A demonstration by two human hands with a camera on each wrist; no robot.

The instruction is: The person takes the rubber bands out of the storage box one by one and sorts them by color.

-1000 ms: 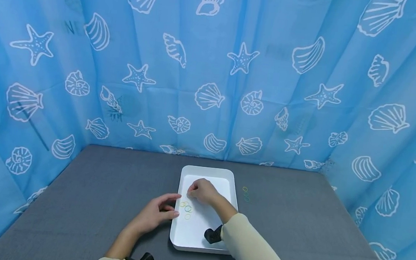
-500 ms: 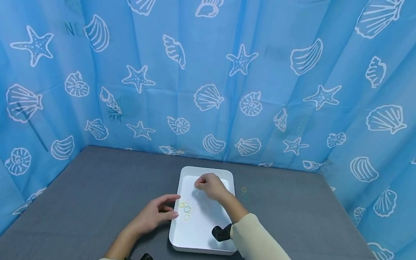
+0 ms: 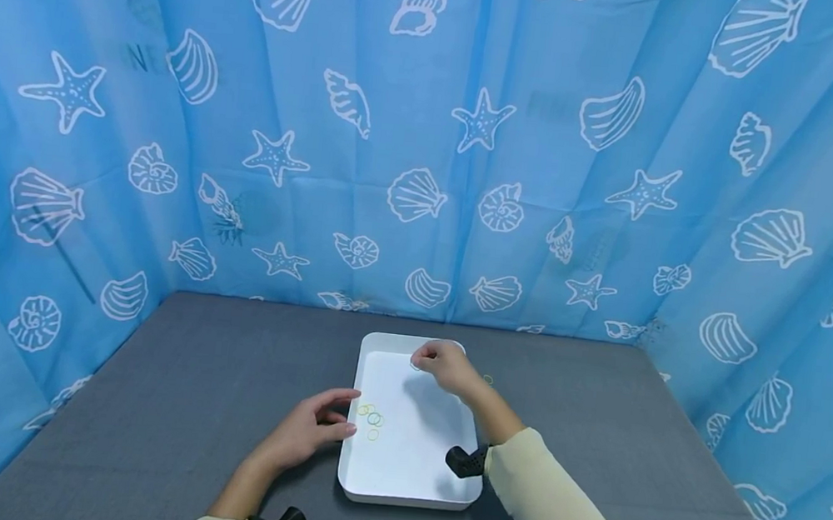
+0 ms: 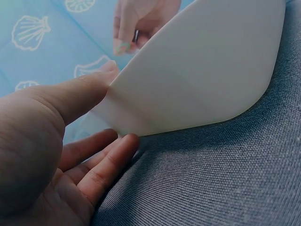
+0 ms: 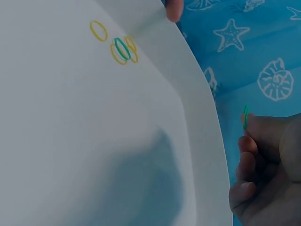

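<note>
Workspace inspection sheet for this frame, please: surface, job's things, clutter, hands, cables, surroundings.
Surface: grey fabric tabletop.
Job's things: white tray holding a cluster of yellow and green rubber bands near its left wall; one green band pinched in the right hand.
Clutter: a band on the tabletop right of the tray.
Hands: left hand rests against the tray's left rim, thumb on the edge; right hand is over the tray's far end, pinching the green band.
Cables: nothing seen.
Surroundings: blue seashell curtain on three sides.

The tray (image 3: 396, 467) looks like smooth white plastic, the table (image 3: 186, 388) is covered in rough grey woven cloth, and the thin bands (image 3: 371, 416) look rubbery.
</note>
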